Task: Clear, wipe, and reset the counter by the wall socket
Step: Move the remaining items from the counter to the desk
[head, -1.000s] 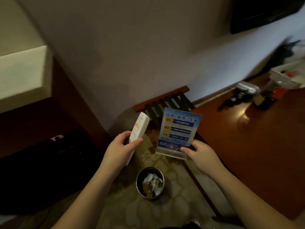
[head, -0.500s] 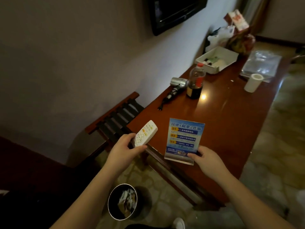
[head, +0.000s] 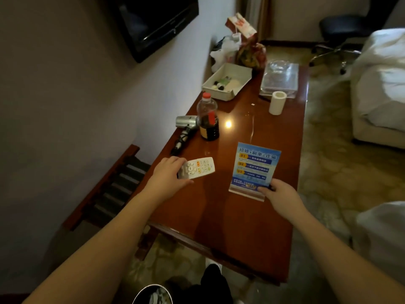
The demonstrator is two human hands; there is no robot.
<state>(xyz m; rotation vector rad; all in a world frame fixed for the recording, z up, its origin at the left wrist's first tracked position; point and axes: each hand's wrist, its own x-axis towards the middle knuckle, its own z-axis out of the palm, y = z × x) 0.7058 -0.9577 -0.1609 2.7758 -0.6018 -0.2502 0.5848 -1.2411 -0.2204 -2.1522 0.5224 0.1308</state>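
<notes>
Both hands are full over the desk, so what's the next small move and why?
Probably lower both items onto the desk and let go. The left hand grips the remote and the right hand pinches the sign at its base; both sit just over bare wood, near the front edge, apart from the bottle.

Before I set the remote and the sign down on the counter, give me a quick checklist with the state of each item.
1. Left hand grips remote: ok.
2. Right hand pinches sign at its lower corner: ok.
3. Bare counter beneath both items: ok.
4. Sign upright: ok, slightly tilted.
5. Remote apart from bottle and hair dryer: ok.
6. Counter wiped and dry: cannot tell.
</notes>
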